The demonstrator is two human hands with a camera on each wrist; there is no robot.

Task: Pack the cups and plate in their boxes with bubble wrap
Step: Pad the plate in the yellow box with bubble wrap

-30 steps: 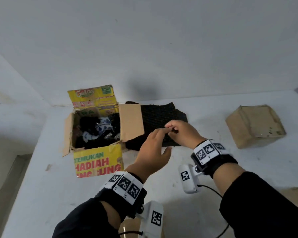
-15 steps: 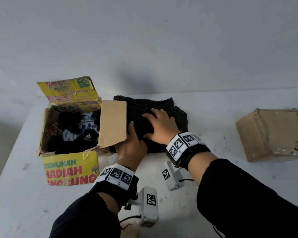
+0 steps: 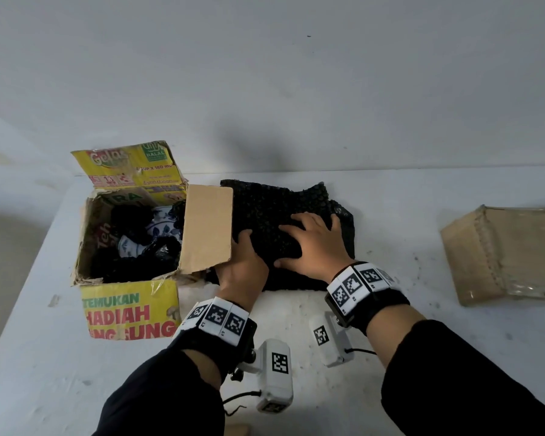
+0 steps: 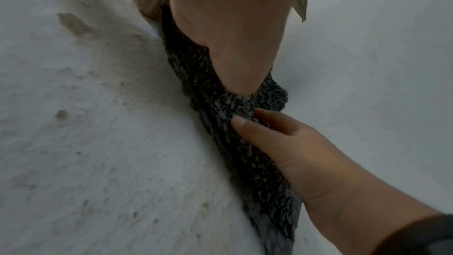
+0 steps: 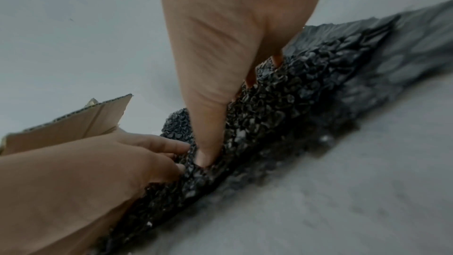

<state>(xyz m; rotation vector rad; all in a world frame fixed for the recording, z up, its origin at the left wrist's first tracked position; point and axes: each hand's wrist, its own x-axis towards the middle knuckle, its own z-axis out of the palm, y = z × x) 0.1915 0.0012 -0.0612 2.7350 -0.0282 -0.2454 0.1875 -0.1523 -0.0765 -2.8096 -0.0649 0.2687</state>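
A folded stack of black bubble wrap (image 3: 274,202) lies on the white table (image 3: 44,372), just right of the open yellow cardboard box (image 3: 129,309). Inside the box are blue-and-white cups (image 3: 164,221), partly covered in black wrap. My left hand (image 3: 243,265) grips the wrap's near left edge under the box flap (image 3: 208,228), with the thumb (image 4: 235,46) on top. My right hand (image 3: 315,243) lies spread on the wrap (image 5: 306,94), and its thumb (image 5: 215,84) digs into the near fold. No plate is in view.
A plain brown cardboard box (image 3: 504,253) with clear tape sits at the right of the table. The wall runs close behind the wrap and the boxes. A small piece of cardboard (image 3: 236,431) shows at the bottom edge.
Both hands have come down from above the table onto the bubble wrap. Over the last half second they have barely shifted.
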